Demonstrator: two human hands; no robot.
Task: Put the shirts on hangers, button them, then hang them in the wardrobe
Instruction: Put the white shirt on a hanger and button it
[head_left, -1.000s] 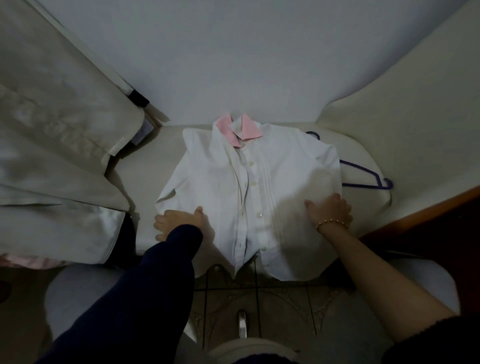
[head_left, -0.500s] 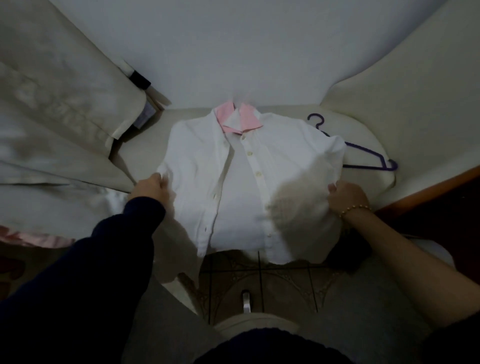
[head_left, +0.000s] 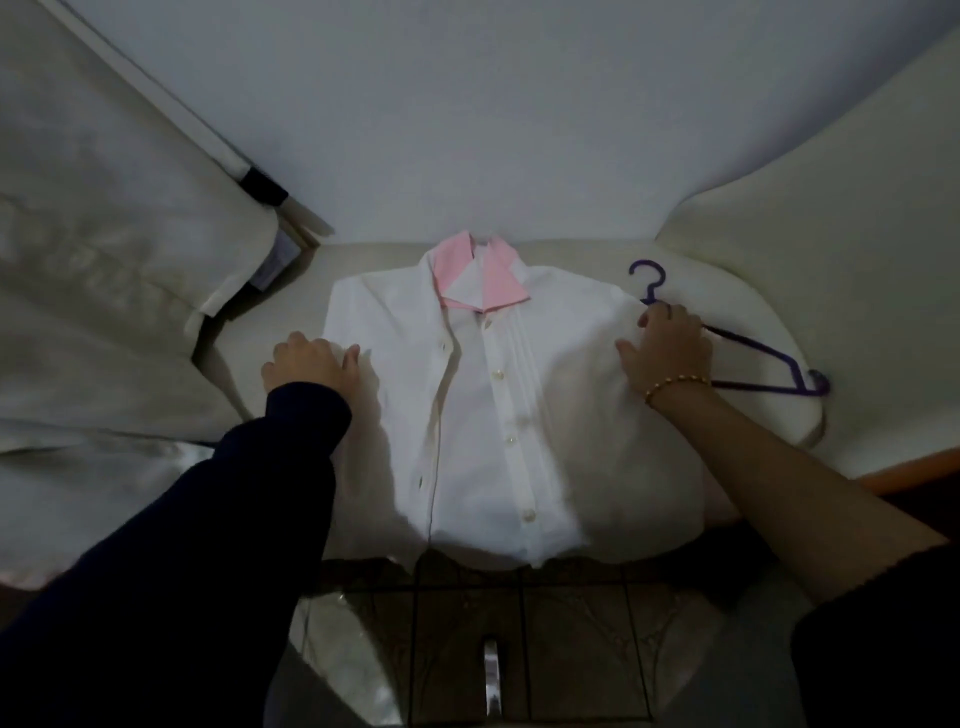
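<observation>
A white shirt (head_left: 498, 415) with a pink collar lies flat, front side up, on a soft cream seat (head_left: 311, 270). The bottom of the shirt hangs a little over the seat's near edge. Some buttons show down its middle, and the front is open near the top. Behind the shirt is a plain pale wall (head_left: 467, 130). Below the shirt is a dark tiled floor (head_left: 467, 613). To the left of the shirt hangs a big cream cloth (head_left: 104, 260), with a white pole (head_left: 208, 130) that has a black band. To the right of the shirt lies a purple hanger (head_left: 753, 347), just beside the shirt's shoulder, and past it a cream cushion (head_left: 831, 260) and a brown wood edge (head_left: 909, 465). The left hand (head_left: 306, 364), in a dark blue sleeve (head_left: 208, 519), has curled fingers holding the shirt's left edge. The right hand (head_left: 667, 345), with a gold bead bracelet (head_left: 675, 387), sits on the shirt's right shoulder and covers part of the hanger. Its fingers are bent, but I cannot tell if they grip the cloth, the hanger, or nothing.
</observation>
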